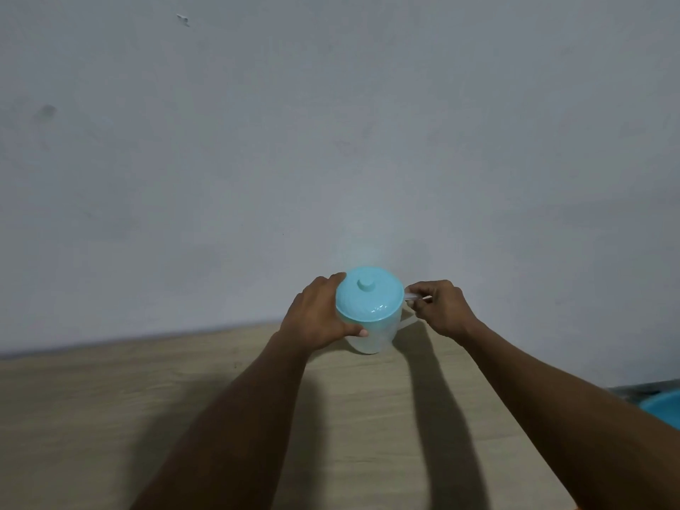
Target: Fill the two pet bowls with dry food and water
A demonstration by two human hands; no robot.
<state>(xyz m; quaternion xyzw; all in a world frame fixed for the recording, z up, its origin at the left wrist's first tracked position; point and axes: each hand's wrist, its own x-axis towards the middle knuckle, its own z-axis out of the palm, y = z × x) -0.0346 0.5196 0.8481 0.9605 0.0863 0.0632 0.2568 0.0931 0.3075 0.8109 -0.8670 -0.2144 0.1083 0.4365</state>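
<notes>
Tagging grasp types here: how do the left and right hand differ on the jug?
The left hand wraps the translucent body of the jug just under the turquoise lid, fingers spread wide. The right hand closes tightly round the handle. The left hand sits on the jug's left side with its thumb across the front wall, while the right hand stays off the body, out to the right. Both hold the same lidded jug.

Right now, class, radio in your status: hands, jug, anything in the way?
Left hand grips the jug, right hand its handle. Jug upright, lid on. Blue thing far right, cut off.
</notes>
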